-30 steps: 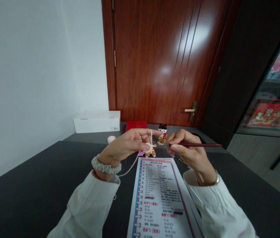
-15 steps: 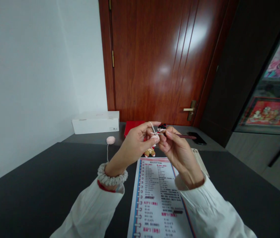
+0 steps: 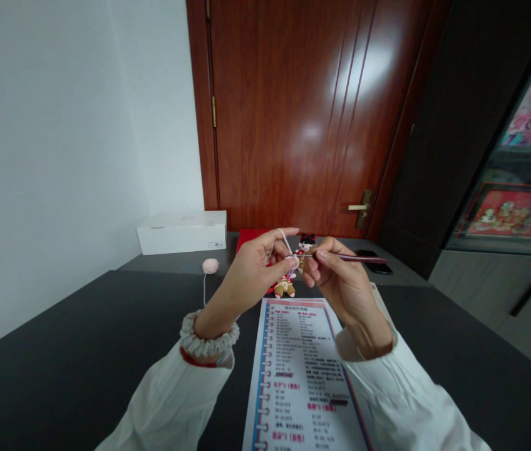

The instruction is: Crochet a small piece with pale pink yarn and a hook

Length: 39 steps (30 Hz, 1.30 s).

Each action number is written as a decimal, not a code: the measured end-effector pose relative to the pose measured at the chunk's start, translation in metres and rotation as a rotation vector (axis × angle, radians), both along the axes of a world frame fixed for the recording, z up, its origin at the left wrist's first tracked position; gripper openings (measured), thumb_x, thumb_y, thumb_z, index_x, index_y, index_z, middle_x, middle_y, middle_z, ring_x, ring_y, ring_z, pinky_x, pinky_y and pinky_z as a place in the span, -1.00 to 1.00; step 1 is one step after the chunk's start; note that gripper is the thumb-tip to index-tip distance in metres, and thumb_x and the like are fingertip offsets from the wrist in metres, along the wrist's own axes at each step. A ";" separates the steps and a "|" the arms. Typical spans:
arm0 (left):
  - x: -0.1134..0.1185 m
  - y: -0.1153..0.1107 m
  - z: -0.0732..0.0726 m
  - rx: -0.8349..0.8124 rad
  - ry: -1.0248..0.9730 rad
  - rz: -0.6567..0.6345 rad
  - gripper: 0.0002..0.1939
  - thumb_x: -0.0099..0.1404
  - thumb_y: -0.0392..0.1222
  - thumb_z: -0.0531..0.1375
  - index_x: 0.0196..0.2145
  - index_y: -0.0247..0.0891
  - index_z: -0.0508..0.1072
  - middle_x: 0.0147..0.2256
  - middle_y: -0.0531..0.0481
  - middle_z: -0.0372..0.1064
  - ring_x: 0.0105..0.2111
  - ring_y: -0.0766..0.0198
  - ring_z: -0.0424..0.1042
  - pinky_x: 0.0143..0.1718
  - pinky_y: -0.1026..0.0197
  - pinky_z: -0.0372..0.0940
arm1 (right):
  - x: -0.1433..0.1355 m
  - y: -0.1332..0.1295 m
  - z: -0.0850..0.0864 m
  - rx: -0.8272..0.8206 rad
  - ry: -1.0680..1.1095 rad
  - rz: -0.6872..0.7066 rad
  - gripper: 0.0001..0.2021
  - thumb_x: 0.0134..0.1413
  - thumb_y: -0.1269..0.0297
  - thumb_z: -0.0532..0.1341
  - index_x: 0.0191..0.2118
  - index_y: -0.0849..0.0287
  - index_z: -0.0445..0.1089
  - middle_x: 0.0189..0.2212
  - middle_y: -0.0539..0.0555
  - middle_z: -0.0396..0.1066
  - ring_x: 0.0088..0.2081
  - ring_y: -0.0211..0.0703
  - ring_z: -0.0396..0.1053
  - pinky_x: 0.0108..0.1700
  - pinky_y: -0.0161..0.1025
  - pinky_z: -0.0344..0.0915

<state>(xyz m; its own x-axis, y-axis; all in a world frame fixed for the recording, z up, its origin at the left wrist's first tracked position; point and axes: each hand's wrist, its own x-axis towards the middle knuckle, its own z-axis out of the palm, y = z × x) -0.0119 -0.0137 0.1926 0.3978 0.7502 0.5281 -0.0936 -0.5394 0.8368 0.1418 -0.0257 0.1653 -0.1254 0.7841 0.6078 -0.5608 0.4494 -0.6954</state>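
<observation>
My left hand (image 3: pixel 257 269) pinches a small pale pink crochet piece (image 3: pixel 294 261) between thumb and fingers, with a strand of yarn (image 3: pixel 285 238) looped over its raised index finger. In my right hand (image 3: pixel 340 272) is a crochet hook (image 3: pixel 357 258) with a dark red handle, its metal shaft pointing left to the crochet piece. The tip is hidden at the stitches. A pale pink yarn ball (image 3: pixel 210 266) lies left of my hands, its strand running down behind my left wrist. Behind the hands, crocheted dolls (image 3: pixel 284 288) are partly covered.
Below my hands lies a ring-bound sheet of printed text (image 3: pixel 300 369) on the dark table (image 3: pixel 82 351). A white box (image 3: pixel 181 233) stands at the back left, a red object (image 3: pixel 249 238) behind my left hand. A black phone (image 3: pixel 382 266) lies at the right, before a wooden door (image 3: pixel 288 125).
The hook has drawn back to the right with my right hand, and less of its shaft passes the crochet piece. My left hand has shifted slightly left.
</observation>
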 end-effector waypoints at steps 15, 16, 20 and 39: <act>0.000 0.001 0.002 -0.010 0.036 0.029 -0.58 0.15 -0.34 0.25 0.00 -0.37 0.36 -0.46 0.09 0.36 -0.39 0.32 0.38 -0.17 0.15 0.27 | 0.024 0.002 0.000 0.169 -0.211 -0.237 -0.88 0.10 0.38 0.26 -0.45 0.14 0.37 -0.58 -0.09 0.37 -0.52 -0.30 0.28 -0.44 -0.29 0.20; 0.000 0.001 0.002 -0.005 0.032 0.035 -0.61 0.15 -0.34 0.25 -0.04 -0.37 0.38 -0.45 0.08 0.37 -0.36 0.31 0.39 -0.14 0.14 0.26 | 0.024 0.002 0.000 0.181 -0.212 -0.249 -0.88 0.10 0.39 0.26 -0.44 0.14 0.37 -0.58 -0.09 0.37 -0.52 -0.30 0.28 -0.44 -0.30 0.20; 0.000 0.001 0.003 0.003 0.025 0.026 -0.75 0.14 -0.35 0.25 -0.18 -0.36 0.42 -0.44 0.07 0.38 -0.32 0.30 0.40 -0.06 0.12 0.24 | 0.022 0.001 -0.002 0.227 -0.219 -0.290 -0.90 0.11 0.39 0.25 -0.42 0.13 0.37 -0.56 -0.09 0.38 -0.51 -0.30 0.29 -0.44 -0.30 0.22; 0.002 0.000 0.004 0.116 0.097 0.226 -0.51 0.20 -0.29 0.22 0.10 -0.37 0.36 -0.48 0.05 0.43 -0.43 0.32 0.39 -0.27 0.23 0.29 | 0.005 -0.016 -0.001 0.682 -0.608 -0.848 -0.86 0.14 0.53 0.16 -0.32 0.13 0.27 -0.49 -0.03 0.36 -0.40 -0.26 0.39 -0.37 -0.31 0.32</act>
<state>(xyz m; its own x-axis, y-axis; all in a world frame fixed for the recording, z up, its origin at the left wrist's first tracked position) -0.0104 -0.0135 0.1963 0.2804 0.7622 0.5835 0.1173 -0.6305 0.7673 0.1464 -0.0419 0.1648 -0.1382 0.3026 0.9431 0.4128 0.8831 -0.2229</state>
